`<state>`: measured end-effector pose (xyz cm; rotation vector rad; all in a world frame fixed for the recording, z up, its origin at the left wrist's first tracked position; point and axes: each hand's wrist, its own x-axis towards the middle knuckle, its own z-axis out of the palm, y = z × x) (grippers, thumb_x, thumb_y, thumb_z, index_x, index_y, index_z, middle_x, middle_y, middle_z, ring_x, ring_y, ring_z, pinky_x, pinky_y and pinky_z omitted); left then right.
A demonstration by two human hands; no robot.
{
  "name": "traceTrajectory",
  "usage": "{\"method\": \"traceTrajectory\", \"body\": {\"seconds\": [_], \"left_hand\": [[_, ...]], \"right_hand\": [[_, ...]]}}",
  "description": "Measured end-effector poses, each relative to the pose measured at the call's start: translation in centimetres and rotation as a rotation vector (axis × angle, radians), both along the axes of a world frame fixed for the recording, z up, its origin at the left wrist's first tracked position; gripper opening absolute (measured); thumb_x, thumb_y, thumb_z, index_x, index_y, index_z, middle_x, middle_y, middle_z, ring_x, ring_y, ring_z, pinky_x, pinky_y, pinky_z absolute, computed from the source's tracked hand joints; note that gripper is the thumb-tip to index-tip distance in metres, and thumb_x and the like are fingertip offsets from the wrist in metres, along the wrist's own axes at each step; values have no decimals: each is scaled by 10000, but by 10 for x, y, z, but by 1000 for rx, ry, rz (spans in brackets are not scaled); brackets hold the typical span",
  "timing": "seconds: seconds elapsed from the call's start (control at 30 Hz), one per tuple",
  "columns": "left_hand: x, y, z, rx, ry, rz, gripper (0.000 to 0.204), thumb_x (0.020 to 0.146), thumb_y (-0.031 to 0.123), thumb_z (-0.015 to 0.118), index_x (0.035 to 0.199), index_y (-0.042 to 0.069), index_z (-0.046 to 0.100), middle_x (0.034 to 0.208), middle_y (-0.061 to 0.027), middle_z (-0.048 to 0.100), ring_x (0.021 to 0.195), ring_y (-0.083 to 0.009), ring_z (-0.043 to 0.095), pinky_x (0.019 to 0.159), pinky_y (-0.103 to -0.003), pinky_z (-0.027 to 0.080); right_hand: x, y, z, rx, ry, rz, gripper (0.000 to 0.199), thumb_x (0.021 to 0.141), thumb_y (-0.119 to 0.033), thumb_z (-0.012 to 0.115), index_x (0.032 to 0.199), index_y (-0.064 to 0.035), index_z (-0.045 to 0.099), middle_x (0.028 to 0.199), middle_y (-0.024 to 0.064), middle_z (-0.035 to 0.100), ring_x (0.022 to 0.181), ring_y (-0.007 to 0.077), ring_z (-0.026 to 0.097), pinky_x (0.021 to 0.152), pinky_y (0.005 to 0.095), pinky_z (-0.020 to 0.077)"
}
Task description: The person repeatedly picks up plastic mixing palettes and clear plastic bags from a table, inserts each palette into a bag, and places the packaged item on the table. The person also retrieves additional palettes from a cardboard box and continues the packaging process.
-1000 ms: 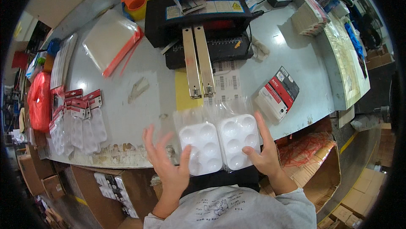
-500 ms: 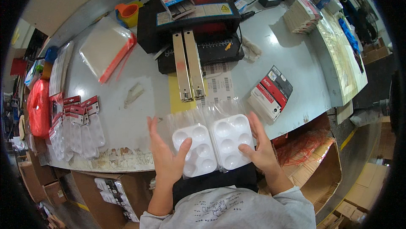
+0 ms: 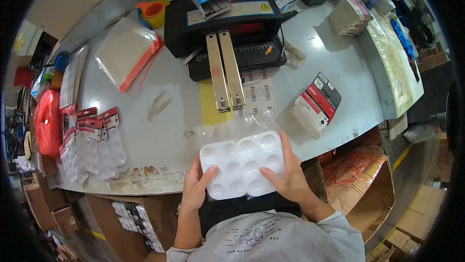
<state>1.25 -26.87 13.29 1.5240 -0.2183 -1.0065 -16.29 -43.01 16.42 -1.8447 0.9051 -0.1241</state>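
Two white plastic palettes with round wells lie side by side before me, in clear plastic bags whose loose ends point away from me. My left hand [image 3: 194, 187] is closed on the left palette [image 3: 224, 167], its thumb pressed on the front. The right palette [image 3: 261, 162] is held by my right hand [image 3: 290, 177], thumb across a well and fingers along the outer edge. The palettes' inner edges meet. Just beyond the bags are two metal arms [image 3: 223, 75] reaching from a black machine [image 3: 227, 15] with a lit red display.
A stack of black and red header cards [image 3: 317, 102] lies to the right. Several carded clear packs [image 3: 97, 143] and flat clear bags [image 3: 128, 53] sit on the left. An orange cup [image 3: 152, 12] stands at the back. Open cardboard boxes [image 3: 358, 179] flank the table's front edge.
My hands have drawn together, bringing the two palettes edge to edge. My left fingers, spread before, now curl round the left palette. The whole view has shifted slightly.
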Motion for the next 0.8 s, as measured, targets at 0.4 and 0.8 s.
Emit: {"method": "traceTrajectory", "body": {"seconds": [0.4, 0.8], "left_hand": [[-16, -81, 53, 266, -1312, -220, 297, 705, 274, 742, 862, 68, 596, 1079, -132, 500, 1012, -321, 451, 844, -431, 339], [-25, -60, 66, -198, -632, -71, 151, 805, 101, 651, 883, 17, 552, 1144, -179, 543, 1091, -286, 501, 926, -403, 390]], "right_hand": [[-4, -6, -3, -195, -258, -233, 232, 698, -115, 767, 829, -29, 595, 1317, 199, 469, 1247, 343, 431, 1000, 413, 342], [-18, -16, 7, -345, -323, -6, 175, 724, -87, 688, 887, -68, 629, 1313, 175, 479, 1246, 351, 423, 1013, 414, 304]]}}
